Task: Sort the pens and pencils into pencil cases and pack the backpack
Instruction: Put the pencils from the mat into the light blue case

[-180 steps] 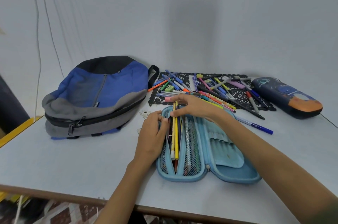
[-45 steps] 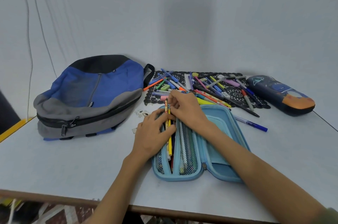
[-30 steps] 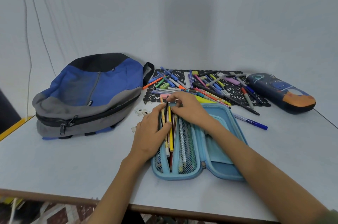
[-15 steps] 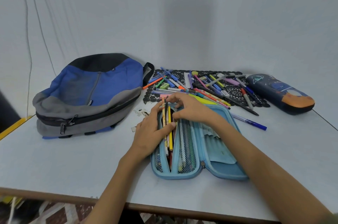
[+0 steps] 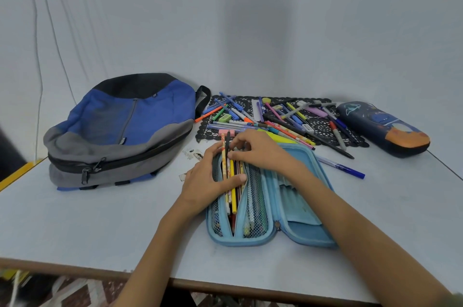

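An open light-blue pencil case [image 5: 295,209] lies in front of me on the table. A bundle of pencils [image 5: 231,181] sticks out of its left mesh pocket. My left hand [image 5: 208,179] holds the pocket's left edge, with its thumb laid across the pencils. My right hand [image 5: 260,149] pinches the pencils' far ends with curled fingers. Loose pens and pencils [image 5: 280,119] are piled on a black lace mat [image 5: 325,126] behind the case. A blue and grey backpack [image 5: 120,129] lies zipped at the left. A dark blue pencil case [image 5: 383,129] lies shut at the right.
A blue pen [image 5: 340,167] lies alone on the table right of the open case. Small paper scraps [image 5: 193,154] sit between the backpack and my left hand. The table's front edge [image 5: 75,271] runs close below my arms. A white wall stands behind.
Both hands stayed on the pencils at the mesh pocket. The bundle has shifted a little and its far ends now poke up between my fingers.
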`<state>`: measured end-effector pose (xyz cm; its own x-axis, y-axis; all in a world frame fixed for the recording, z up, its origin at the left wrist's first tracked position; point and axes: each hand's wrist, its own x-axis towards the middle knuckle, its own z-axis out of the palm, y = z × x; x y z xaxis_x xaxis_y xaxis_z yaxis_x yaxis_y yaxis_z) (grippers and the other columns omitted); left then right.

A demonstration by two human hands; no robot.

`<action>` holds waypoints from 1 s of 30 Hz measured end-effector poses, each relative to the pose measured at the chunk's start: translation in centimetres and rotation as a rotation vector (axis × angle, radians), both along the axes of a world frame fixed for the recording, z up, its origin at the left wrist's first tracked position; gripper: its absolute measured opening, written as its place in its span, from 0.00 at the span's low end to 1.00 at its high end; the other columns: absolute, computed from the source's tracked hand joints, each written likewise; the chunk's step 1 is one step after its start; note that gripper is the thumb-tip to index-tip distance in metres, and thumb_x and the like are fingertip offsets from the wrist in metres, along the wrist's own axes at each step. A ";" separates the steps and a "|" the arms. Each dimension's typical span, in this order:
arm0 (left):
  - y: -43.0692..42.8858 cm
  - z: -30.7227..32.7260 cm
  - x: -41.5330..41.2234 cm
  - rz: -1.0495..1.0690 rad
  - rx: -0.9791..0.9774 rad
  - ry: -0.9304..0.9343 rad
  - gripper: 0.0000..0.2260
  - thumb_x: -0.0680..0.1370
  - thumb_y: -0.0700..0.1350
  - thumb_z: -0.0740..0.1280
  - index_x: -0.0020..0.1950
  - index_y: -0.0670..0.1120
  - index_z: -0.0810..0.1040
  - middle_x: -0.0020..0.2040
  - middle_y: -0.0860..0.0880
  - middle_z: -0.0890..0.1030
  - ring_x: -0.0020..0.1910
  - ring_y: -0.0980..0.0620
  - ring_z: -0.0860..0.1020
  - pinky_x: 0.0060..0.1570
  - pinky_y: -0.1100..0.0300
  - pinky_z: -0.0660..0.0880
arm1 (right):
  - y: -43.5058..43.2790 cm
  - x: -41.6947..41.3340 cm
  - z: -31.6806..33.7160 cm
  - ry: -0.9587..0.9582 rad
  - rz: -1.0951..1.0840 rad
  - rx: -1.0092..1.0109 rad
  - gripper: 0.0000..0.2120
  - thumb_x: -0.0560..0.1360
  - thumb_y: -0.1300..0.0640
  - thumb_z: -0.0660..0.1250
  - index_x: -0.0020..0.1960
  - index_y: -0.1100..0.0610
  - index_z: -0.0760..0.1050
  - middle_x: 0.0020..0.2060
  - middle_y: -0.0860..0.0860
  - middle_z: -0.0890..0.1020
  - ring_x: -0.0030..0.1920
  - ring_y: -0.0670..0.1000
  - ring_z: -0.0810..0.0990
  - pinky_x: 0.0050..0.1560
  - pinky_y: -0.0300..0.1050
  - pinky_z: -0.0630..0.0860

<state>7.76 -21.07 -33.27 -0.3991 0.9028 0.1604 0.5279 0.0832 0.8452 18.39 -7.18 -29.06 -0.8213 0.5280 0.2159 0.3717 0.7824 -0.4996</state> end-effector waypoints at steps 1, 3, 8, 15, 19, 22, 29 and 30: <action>0.0 0.0 0.1 0.004 -0.004 0.019 0.46 0.58 0.74 0.66 0.73 0.61 0.58 0.64 0.62 0.69 0.66 0.57 0.69 0.67 0.52 0.66 | 0.0 0.1 0.1 -0.010 0.006 -0.016 0.13 0.73 0.51 0.71 0.55 0.55 0.79 0.46 0.50 0.79 0.41 0.44 0.74 0.39 0.35 0.69; -0.1 0.1 0.3 0.006 -0.008 0.065 0.43 0.61 0.75 0.62 0.73 0.61 0.58 0.63 0.63 0.68 0.63 0.59 0.68 0.64 0.56 0.64 | 0.1 0.2 0.3 -0.026 0.002 -0.064 0.15 0.73 0.54 0.71 0.58 0.55 0.79 0.47 0.50 0.77 0.42 0.44 0.74 0.40 0.33 0.69; 0.2 -0.7 -0.3 -0.015 0.018 -0.030 0.33 0.65 0.68 0.62 0.69 0.66 0.59 0.67 0.61 0.70 0.67 0.55 0.70 0.69 0.48 0.65 | 0.1 0.1 0.3 -0.039 -0.007 -0.089 0.15 0.72 0.58 0.70 0.58 0.56 0.78 0.48 0.49 0.76 0.42 0.43 0.72 0.38 0.32 0.68; 0.4 -1.3 -0.7 -0.041 0.059 -0.205 0.31 0.63 0.56 0.68 0.64 0.69 0.61 0.69 0.55 0.69 0.66 0.52 0.72 0.64 0.42 0.70 | 0.1 0.1 -0.1 0.045 0.003 -0.092 0.08 0.71 0.62 0.70 0.50 0.58 0.79 0.47 0.53 0.80 0.38 0.39 0.72 0.41 0.39 0.71; 0.4 -1.3 -0.8 -0.056 0.061 -0.248 0.33 0.62 0.56 0.70 0.65 0.69 0.62 0.65 0.61 0.69 0.65 0.53 0.73 0.62 0.42 0.73 | 0.3 0.2 -0.2 0.097 -0.024 -0.173 0.07 0.69 0.63 0.71 0.47 0.58 0.77 0.47 0.53 0.81 0.36 0.42 0.73 0.44 0.46 0.75; 0.4 -1.2 -0.9 -0.072 0.060 -0.248 0.35 0.62 0.57 0.70 0.67 0.69 0.61 0.66 0.62 0.69 0.65 0.53 0.73 0.63 0.43 0.72 | 0.5 0.0 -0.4 0.090 -0.057 -0.203 0.13 0.69 0.62 0.72 0.52 0.57 0.74 0.50 0.55 0.79 0.37 0.44 0.73 0.42 0.44 0.74; 0.3 -1.3 -0.9 -0.089 0.062 -0.212 0.37 0.65 0.58 0.70 0.70 0.69 0.58 0.72 0.54 0.68 0.65 0.51 0.75 0.64 0.42 0.71 | 0.2 -0.9 -0.8 -0.046 -0.029 -0.002 0.34 0.73 0.58 0.67 0.76 0.54 0.59 0.74 0.51 0.64 0.66 0.51 0.70 0.64 0.49 0.70; 0.4 -1.4 -0.9 -0.084 0.063 -0.208 0.37 0.65 0.58 0.70 0.71 0.69 0.59 0.72 0.54 0.68 0.65 0.51 0.74 0.64 0.42 0.71 | 0.2 -1.0 -0.8 -0.052 -0.019 0.007 0.33 0.73 0.58 0.67 0.76 0.54 0.60 0.74 0.51 0.64 0.67 0.50 0.69 0.66 0.49 0.69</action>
